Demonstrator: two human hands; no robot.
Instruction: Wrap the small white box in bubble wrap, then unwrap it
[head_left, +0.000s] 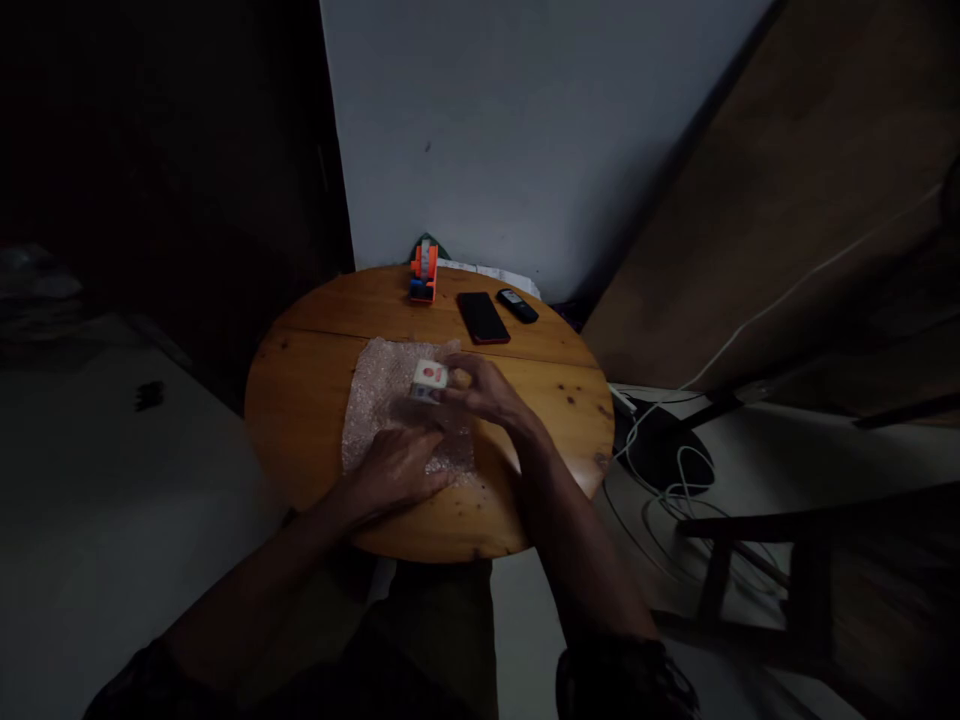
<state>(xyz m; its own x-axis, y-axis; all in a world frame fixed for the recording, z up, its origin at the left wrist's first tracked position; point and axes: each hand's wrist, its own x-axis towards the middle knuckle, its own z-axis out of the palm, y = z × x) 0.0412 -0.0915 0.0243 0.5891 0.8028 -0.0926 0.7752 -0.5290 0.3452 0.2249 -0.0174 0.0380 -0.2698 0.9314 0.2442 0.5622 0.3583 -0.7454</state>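
Note:
A small white box (429, 376) with a red mark on its top is held just above a sheet of bubble wrap (373, 395). My right hand (487, 388) grips the box from its right side, between thumb and fingers. My left hand (399, 464) rests on the near part of the bubble wrap, palm down, with its fingers stretched out and nothing held. The bubble wrap lies on a round wooden table (289, 430). Whether the box touches the wrap I cannot tell.
At the table's far side stand an orange tape dispenser (424, 272), a black smartphone (484, 318) and a small dark keypad phone (517, 304). A pale wall (487, 130) rises behind. Loose cables (675, 490) lie on the floor at right, near a dark wooden chair (750, 590).

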